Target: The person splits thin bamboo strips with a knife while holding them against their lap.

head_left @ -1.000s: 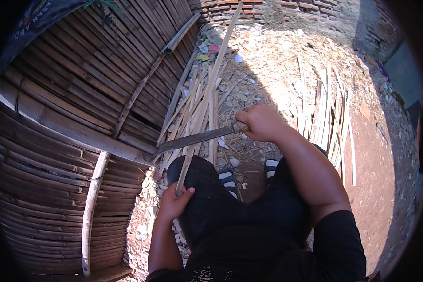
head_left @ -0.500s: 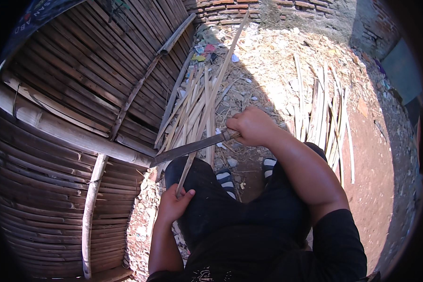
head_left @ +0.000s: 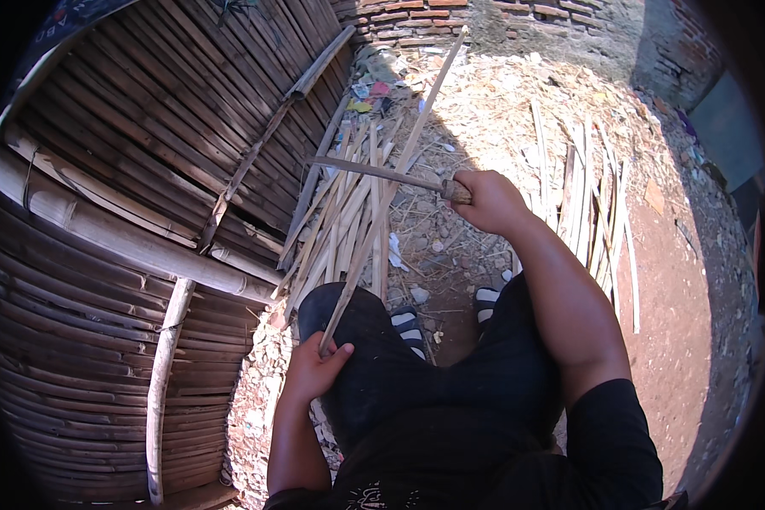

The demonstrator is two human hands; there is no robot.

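Two hands, both loaded. Left hand (head_left: 316,370): fingers curled closed around near end of one long pale strip (head_left: 385,208), thumb along its right side, down at the left thigh. Strip slants up and away over the left knee, far tip toward the ground's far edge by the brick wall (head_left: 412,14). Right hand (head_left: 491,200): fingers wrapped fully on the handle of a long knife (head_left: 357,167), blade pointing left across the strip; can't tell if they touch. Loose strip pile (head_left: 336,242) lies along the ground's (head_left: 671,374) left edge, near the bamboo wall (head_left: 110,153).
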